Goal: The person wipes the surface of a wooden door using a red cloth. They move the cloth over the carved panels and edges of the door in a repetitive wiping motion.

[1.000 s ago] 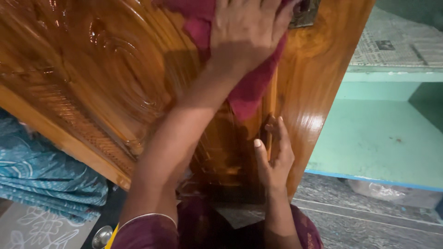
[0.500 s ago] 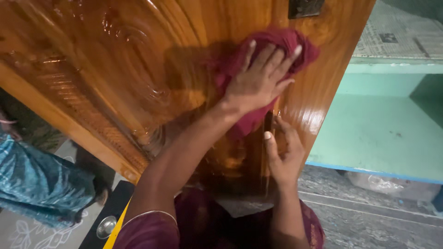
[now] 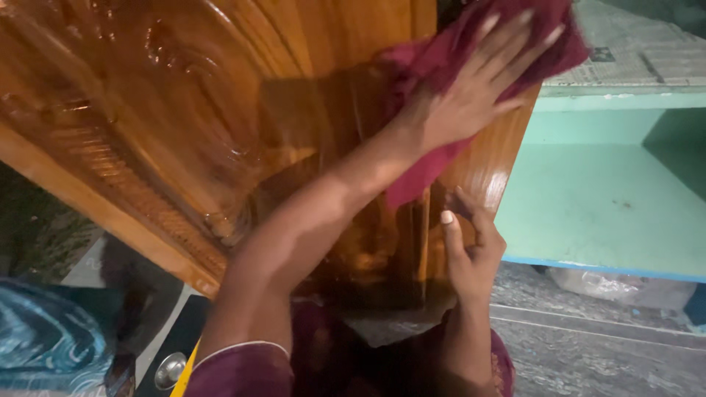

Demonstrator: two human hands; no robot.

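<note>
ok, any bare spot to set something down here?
The green shelf right of the wooden door lies bare, bordered by its blue front edge and the newspaper above. The door's edge is crowded: left hand pressing the red cloth, right hand just below.

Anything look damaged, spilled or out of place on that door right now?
Nothing stands out. The left hand presses a maroon cloth flat against the glossy carved wooden door, near its right edge; the right hand rests on that edge lower down. No scratches or spills show.
</note>
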